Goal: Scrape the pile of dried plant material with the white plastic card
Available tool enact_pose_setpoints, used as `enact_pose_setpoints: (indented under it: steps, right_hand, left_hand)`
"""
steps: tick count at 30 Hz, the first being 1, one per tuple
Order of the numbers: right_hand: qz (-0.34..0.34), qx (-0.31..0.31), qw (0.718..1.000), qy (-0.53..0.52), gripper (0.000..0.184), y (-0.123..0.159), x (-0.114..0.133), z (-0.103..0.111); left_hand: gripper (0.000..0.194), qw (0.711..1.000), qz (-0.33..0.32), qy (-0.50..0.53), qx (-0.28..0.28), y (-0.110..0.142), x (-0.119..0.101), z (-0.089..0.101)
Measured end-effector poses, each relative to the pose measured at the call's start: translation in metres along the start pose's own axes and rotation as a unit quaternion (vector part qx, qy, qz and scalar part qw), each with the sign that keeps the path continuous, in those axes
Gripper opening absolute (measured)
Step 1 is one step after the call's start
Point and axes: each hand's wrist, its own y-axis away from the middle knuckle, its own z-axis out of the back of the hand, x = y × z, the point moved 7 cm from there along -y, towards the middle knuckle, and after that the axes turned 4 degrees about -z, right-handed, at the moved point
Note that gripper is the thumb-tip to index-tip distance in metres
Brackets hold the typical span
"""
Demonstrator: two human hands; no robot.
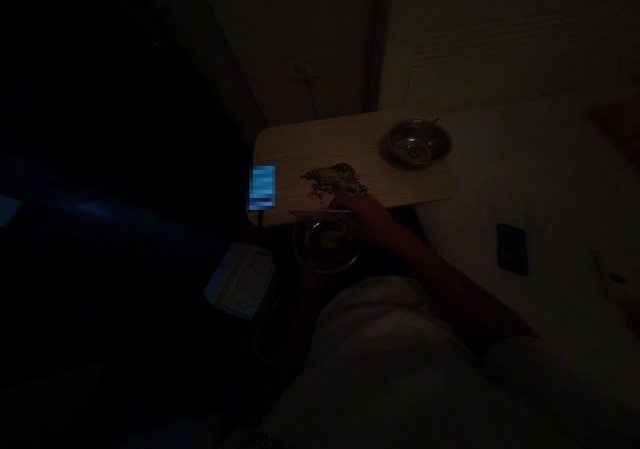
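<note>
The room is very dark. A pile of small greenish grains [334, 179] lies near the front edge of a small pale wooden table [310, 144]. My right hand [366, 217] rests at that edge beside the pile, fingers curled on a thin flat card [320, 214] that lies along the edge. Just below the edge hangs a round metal bowl [327, 244]. My left hand [309, 281] is dimly seen under the bowl's near rim and holds it up. Its fingers are mostly lost in shadow.
A second metal bowl [420, 141] stands at the table's far right. A lit phone screen [262, 186] glows at the table's left edge. Below it lies a white box [241, 280] with a cable. A dark phone [512, 249] rests on the pale surface to the right.
</note>
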Motion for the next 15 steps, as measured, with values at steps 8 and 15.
enact_pose_setpoints:
  steps: [8,15]
  right_hand:
    - [-0.031,-0.085,0.996,-0.023,0.019,0.01,-0.012,0.02]
    - [-0.073,-0.158,0.984,-0.039,0.017,0.023,-0.029,0.039]
  left_hand:
    - [0.037,1.0,0.013,0.021,0.004,0.005,-0.004,-0.009]
    - [0.031,0.997,0.063,0.032,-0.022,0.006,0.002,-0.006]
